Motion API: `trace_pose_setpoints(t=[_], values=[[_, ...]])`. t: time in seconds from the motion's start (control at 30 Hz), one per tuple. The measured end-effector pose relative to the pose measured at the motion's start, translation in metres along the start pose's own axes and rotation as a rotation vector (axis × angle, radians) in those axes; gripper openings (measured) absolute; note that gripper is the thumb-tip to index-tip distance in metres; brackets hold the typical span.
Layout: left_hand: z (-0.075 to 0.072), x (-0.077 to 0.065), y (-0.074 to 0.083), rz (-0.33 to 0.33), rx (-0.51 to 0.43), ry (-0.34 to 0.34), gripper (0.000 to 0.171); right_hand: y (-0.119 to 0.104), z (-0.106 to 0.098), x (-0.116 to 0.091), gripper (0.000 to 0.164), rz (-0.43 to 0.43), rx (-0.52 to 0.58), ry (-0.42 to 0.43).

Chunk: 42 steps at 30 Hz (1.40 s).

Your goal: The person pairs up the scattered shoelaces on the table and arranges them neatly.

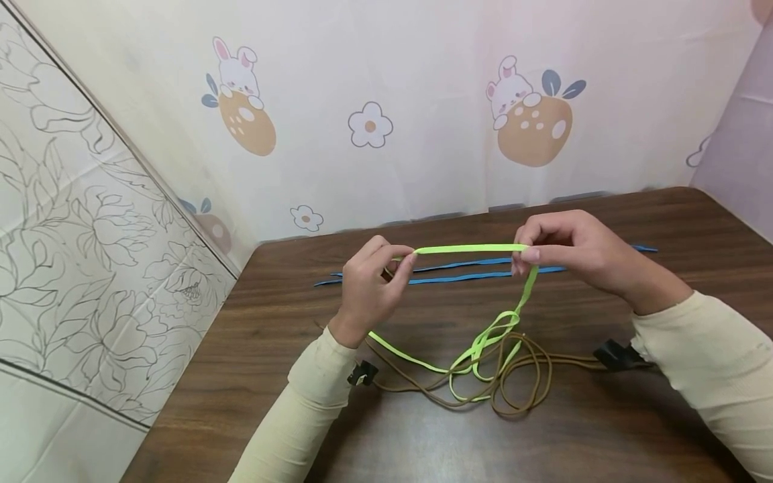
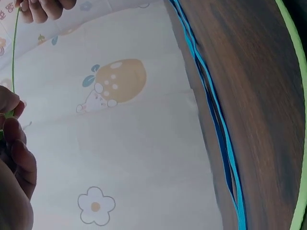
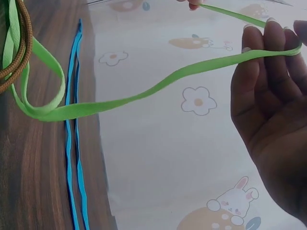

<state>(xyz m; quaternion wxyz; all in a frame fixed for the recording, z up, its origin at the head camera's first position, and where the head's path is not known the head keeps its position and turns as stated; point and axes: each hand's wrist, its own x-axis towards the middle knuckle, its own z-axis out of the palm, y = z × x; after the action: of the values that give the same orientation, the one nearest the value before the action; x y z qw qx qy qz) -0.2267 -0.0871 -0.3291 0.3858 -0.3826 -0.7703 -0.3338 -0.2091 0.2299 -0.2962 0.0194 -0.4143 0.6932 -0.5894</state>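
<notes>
Holding the green lace (image 1: 465, 249) taut, loops loose below

On my remote feed, the left hand (image 1: 373, 285) pinches the green lace mid-frame and the right hand (image 1: 574, 248) pinches it farther right, the span between them straight. I judge only that span is drawn out; the rest sags to lower centre in loose loops, overlapping a brown cord (image 3: 28, 43), and is not yet straight. Beyond, across the middle of the frame, I see a blue lace (image 3: 69, 148) in two near-parallel strands on the tabletop (image 1: 253, 376), already lying fairly straight, as I read it.
</notes>
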Motion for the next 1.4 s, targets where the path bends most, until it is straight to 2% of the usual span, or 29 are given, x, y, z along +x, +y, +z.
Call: trace_pose_setpoints(t=[0.2,0.53,0.87,1.07,1.4], values=[[-0.002,-0.001,-0.004,-0.027,-0.037,0.036,0.008,0.004,-0.001,-0.001,0.019,-0.025,0.007,0.047],[-0.006,-0.002,-0.011,-0.078,-0.054,0.12,0.014,-0.002,0.001,-0.004,0.017,0.048,-0.158,0.174],[-0.011,-0.003,-0.018,-0.13,-0.061,0.191,0.013,-0.003,0.004,-0.002,0.02,0.064,-0.271,0.227],[-0.012,-0.003,-0.02,-0.101,-0.079,0.234,0.014,-0.003,0.005,-0.002,0.018,0.069,-0.301,0.261],[-0.012,-0.001,-0.021,-0.05,-0.041,0.3,0.015,-0.003,0.005,-0.002,0.014,0.06,-0.333,0.298]])
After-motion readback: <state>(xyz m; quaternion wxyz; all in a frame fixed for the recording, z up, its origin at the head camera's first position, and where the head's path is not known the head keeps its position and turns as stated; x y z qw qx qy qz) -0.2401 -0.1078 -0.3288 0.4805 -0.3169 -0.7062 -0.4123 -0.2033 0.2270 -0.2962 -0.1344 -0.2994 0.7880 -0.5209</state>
